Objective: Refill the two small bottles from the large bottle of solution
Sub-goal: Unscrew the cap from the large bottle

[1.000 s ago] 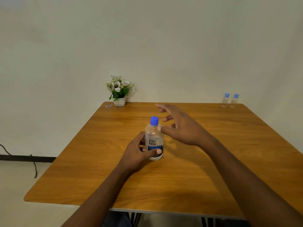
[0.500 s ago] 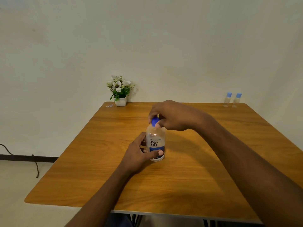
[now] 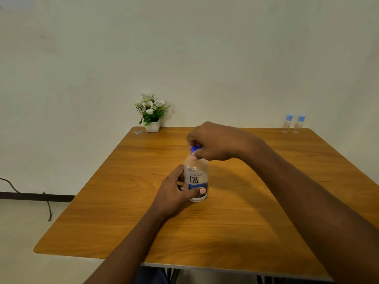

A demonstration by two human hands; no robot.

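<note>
Early stage, nothing poured yet as far as I can see. Cap is on the big bottle, both small bottles capped and untouched at the far end.

Nearest: left hand (image 3: 176, 191) wrapped around the lower body of the large bottle (image 3: 196, 177), thumb across the front near the blue label, fingers round the back. Firm hold, pinning it upright on the table (image 3: 123, 222). Bottle sits roughly mid-table, base flat on the wood.

Just above: right hand (image 3: 213, 142) comes in from the right with the wrist cocked, fingertips pinched around the blue cap (image 3: 194, 149). Grasping the cap, reads as the unscrewing step. Can't tell whether the cap has loosened at all; most of it is hidden under the fingers.

Far right corner: two small bottles (image 3: 292, 125), side by side, upright, light blue caps on, well apart from the hands. Fill level not readable from here.

Far left corner: small flower pot (image 3: 152, 126), out of the way.

Left to do, my read: get the cap off, bring the small bottles closer, uncap both, pour into each, recap all three.
</note>
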